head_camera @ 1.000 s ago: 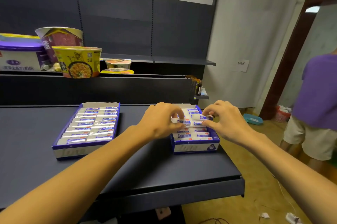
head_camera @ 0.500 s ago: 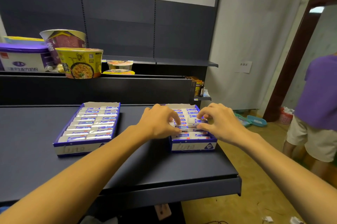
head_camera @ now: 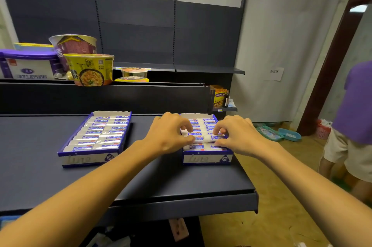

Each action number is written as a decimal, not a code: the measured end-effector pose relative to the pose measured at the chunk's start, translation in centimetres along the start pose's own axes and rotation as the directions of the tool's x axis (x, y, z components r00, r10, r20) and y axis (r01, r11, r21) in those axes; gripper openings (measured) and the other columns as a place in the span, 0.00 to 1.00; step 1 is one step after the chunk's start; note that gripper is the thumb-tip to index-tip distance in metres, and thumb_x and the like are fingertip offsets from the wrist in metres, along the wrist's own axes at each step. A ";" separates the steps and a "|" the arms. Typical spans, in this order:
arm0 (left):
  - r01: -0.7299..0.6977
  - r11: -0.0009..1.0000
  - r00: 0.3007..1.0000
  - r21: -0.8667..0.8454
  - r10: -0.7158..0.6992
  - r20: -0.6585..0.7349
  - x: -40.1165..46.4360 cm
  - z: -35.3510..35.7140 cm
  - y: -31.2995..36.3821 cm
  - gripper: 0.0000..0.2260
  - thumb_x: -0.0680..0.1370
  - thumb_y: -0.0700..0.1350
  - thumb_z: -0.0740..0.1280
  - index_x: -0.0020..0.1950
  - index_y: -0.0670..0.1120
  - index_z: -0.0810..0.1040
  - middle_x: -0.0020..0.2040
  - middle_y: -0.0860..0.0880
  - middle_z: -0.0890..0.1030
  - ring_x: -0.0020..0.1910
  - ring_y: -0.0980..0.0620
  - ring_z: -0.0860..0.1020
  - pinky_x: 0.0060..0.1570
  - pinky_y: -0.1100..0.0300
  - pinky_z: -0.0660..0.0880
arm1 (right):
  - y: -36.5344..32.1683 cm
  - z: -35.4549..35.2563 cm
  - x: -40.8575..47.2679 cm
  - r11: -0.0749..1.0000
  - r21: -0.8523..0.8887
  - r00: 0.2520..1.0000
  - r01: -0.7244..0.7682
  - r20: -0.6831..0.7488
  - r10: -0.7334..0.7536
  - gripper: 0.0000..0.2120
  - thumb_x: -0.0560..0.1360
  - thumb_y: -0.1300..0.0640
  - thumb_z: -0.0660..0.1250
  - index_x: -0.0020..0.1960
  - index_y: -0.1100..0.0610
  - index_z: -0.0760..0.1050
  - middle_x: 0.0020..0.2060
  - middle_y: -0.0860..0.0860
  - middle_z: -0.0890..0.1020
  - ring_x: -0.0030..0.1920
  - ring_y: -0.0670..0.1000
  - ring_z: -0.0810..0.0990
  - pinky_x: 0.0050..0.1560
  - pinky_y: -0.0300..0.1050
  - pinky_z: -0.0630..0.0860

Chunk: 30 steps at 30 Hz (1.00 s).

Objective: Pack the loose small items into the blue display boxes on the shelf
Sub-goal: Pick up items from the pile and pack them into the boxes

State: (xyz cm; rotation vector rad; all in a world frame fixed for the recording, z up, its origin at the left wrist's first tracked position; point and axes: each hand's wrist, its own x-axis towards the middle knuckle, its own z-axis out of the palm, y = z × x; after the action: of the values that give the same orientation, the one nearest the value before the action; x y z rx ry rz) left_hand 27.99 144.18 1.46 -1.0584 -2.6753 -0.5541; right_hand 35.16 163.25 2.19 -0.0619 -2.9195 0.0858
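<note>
Two blue display boxes stand on the dark shelf [head_camera: 161, 182]. The left box [head_camera: 88, 159] is filled with rows of small white erasers in blue sleeves. Both hands hover over the right box [head_camera: 207, 159], which also holds rows of erasers. My left hand [head_camera: 169, 136] and my right hand [head_camera: 239, 136] pinch the two ends of a row of erasers [head_camera: 209, 138] lying slightly raised above the packed rows near the front of the box. My left hand hides the box's left side.
Instant noodle bowls [head_camera: 90, 69] and a purple-lidded tub [head_camera: 28, 64] sit on the upper shelf at left. A person in a purple shirt [head_camera: 358, 105] stands at the right by a doorway. Teal trays [head_camera: 279, 134] lie on the floor beyond the shelf's right edge.
Both hands stay on the right box, their fingers shifting a little toward its front rows. The camera has tilted up slightly.
</note>
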 end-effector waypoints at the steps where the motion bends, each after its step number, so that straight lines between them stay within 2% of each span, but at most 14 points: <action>1: 0.004 1.000 1.000 0.004 -0.004 -0.031 -0.1 0.0 0.0 0.15 0.74 0.56 0.68 0.57 0.51 0.79 0.59 0.51 0.79 0.59 0.53 0.73 0.58 0.53 0.71 | -0.1 0.0 0.1 1.000 -0.005 1.000 0.002 0.009 -0.002 0.16 0.73 0.44 0.70 0.58 0.49 0.76 0.60 0.48 0.77 0.59 0.49 0.73 0.58 0.49 0.69; 8: 0.053 0.998 0.979 0.015 -0.049 -0.199 -1.5 -0.7 -1.3 0.12 0.74 0.56 0.68 0.54 0.52 0.80 0.53 0.52 0.80 0.54 0.54 0.74 0.58 0.50 0.72 | -0.8 -0.5 0.3 1.000 0.015 0.999 0.003 0.049 -0.004 0.22 0.73 0.45 0.70 0.64 0.49 0.73 0.63 0.50 0.76 0.61 0.51 0.72 0.61 0.51 0.67; 15: 0.108 0.990 0.956 0.092 -0.078 -0.282 -4.0 -2.3 -2.3 0.13 0.75 0.56 0.66 0.55 0.52 0.79 0.54 0.52 0.79 0.55 0.53 0.73 0.58 0.55 0.69 | -4.2 -0.9 0.7 0.989 0.081 0.986 0.121 -0.127 -0.110 0.19 0.75 0.44 0.67 0.64 0.47 0.73 0.59 0.49 0.75 0.60 0.51 0.71 0.60 0.51 0.67; 21: 0.172 0.982 0.939 0.083 -0.138 -0.315 -8.2 -3.8 -4.5 0.12 0.74 0.55 0.67 0.53 0.51 0.80 0.51 0.51 0.81 0.54 0.51 0.75 0.57 0.54 0.70 | -9.7 -0.5 1.2 0.966 0.121 0.962 0.229 -0.180 -0.206 0.19 0.75 0.44 0.66 0.64 0.47 0.73 0.59 0.50 0.76 0.61 0.51 0.72 0.59 0.49 0.68; 25: 0.254 0.957 0.913 0.138 -0.190 -0.361 -11.7 -6.3 -7.2 0.11 0.75 0.54 0.67 0.55 0.53 0.79 0.55 0.54 0.79 0.58 0.51 0.73 0.55 0.56 0.64 | -14.6 -0.6 1.4 0.950 0.110 0.946 0.291 -0.181 -0.269 0.18 0.75 0.45 0.65 0.64 0.47 0.72 0.58 0.50 0.76 0.61 0.52 0.72 0.59 0.50 0.67; 30: 0.337 0.931 0.881 0.142 -0.259 -0.395 -16.7 -9.4 -12.0 0.12 0.74 0.55 0.67 0.56 0.54 0.78 0.53 0.54 0.79 0.56 0.51 0.73 0.53 0.57 0.63 | -21.5 -0.5 1.5 0.929 0.107 0.927 0.354 -0.173 -0.333 0.21 0.76 0.47 0.65 0.67 0.48 0.70 0.58 0.51 0.75 0.59 0.53 0.72 0.56 0.49 0.66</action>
State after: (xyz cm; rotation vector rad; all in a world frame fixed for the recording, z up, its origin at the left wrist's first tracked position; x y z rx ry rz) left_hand 32.29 121.98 1.36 -0.4279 -2.4939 -0.4590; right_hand 33.10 141.92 4.37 0.4466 -2.7156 0.2117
